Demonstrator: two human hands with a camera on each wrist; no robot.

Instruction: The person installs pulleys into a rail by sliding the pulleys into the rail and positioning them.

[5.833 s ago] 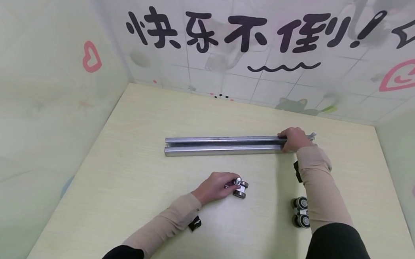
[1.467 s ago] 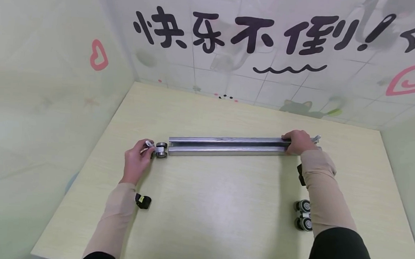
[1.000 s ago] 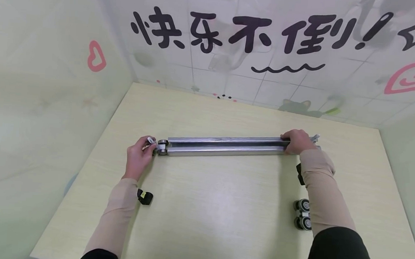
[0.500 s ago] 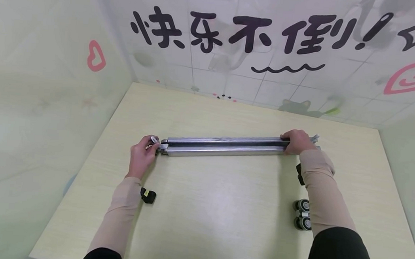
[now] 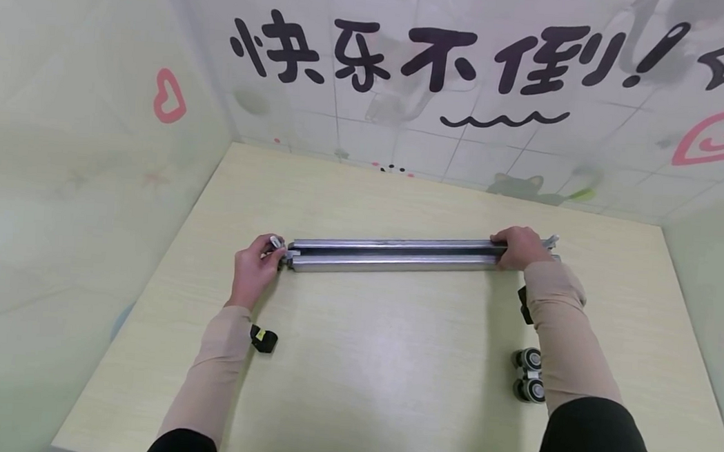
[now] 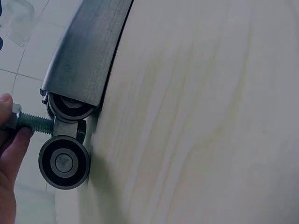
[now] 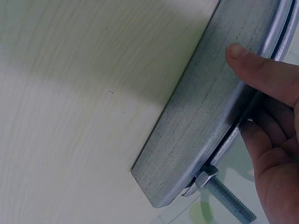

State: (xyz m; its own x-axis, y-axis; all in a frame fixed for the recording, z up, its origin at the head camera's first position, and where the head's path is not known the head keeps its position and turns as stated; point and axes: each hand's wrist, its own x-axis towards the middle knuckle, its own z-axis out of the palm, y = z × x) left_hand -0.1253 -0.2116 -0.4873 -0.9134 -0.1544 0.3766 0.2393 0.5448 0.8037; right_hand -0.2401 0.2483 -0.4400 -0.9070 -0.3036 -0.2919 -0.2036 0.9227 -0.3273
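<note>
A long steel C-channel rail [image 5: 397, 256] lies across the table, its slot facing up. My left hand [image 5: 253, 272] pinches the threaded bolt [image 6: 35, 122] of a roller trolley [image 6: 64, 163] at the rail's left end. In the left wrist view one wheel pair sits inside the channel mouth, while the other pair is outside. My right hand [image 5: 518, 248] grips the rail near its right end, thumb on the side wall and fingers over the far edge. Beyond that hand another bolt [image 7: 229, 198] with a nut sticks up from the slot; what lies under it is hidden.
Another roller trolley [image 5: 528, 374] lies on the table by the right forearm, which partly covers it. The pale wooden table [image 5: 384, 366] is bounded by a printed back wall [image 5: 405, 132] and side walls. A black wrist camera [image 5: 264, 339] hangs by the left sleeve.
My left hand has carried the trolley from mid-table to the rail's left end, then rightward, so its leading wheels went into the channel. The right hand keeps its grip on the rail.
</note>
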